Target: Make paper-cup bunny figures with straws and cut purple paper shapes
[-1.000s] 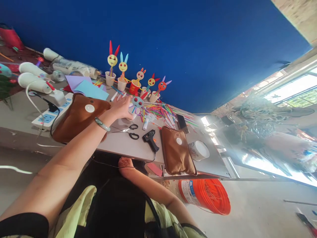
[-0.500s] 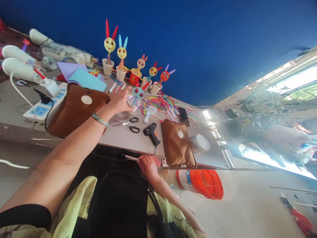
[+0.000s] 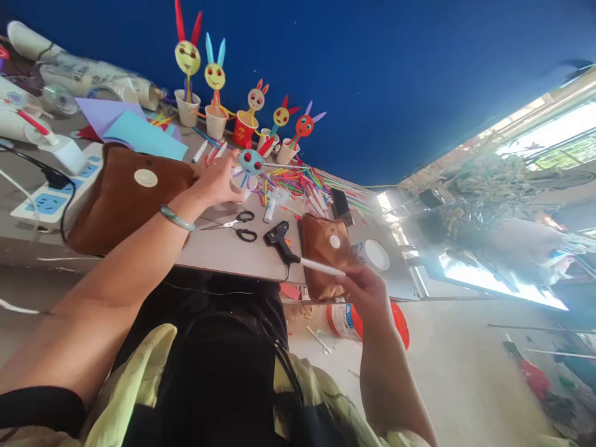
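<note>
Right hand (image 3: 371,295), fingers pinched on white stick (image 3: 321,267), best held straight to glue gun (image 3: 282,243); left hand (image 3: 215,181), fingers half-curled around cup (image 3: 243,184).

The slim white stick (image 3: 321,267) is looking smooth, the black plastic glue gun (image 3: 280,242) matt; the brown rectangular cloth pouch at right (image 3: 321,241) is shining.
</note>
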